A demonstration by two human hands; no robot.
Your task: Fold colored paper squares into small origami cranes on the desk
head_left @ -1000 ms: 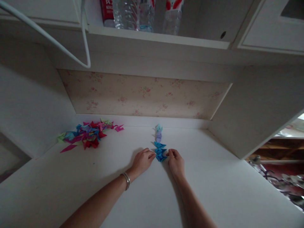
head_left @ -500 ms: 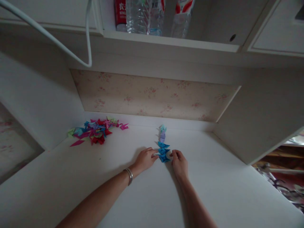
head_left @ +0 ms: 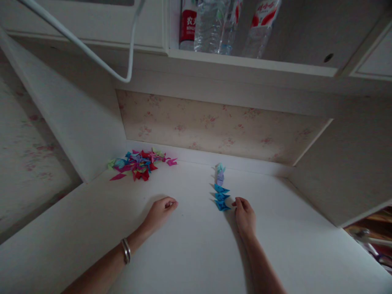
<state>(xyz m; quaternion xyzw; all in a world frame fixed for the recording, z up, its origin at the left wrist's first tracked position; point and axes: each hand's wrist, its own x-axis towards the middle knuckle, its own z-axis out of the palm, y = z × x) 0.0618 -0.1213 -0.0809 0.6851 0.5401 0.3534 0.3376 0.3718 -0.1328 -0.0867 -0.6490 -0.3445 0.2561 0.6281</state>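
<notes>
White desk (head_left: 196, 249) bears blue paper cranes (head_left: 221, 197) in a column toward its back edge. Right hand (head_left: 245, 216) is beside them, left hand (head_left: 161, 210) well apart; both have fingertips together, but whether something is pinched, I cannot tell.

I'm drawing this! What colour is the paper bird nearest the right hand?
Blue, clearest in the head view.

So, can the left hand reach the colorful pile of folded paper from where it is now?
Probably yes. The left hand looks empty, and only bare white tabletop shows between it and the pile of folded paper.
</notes>
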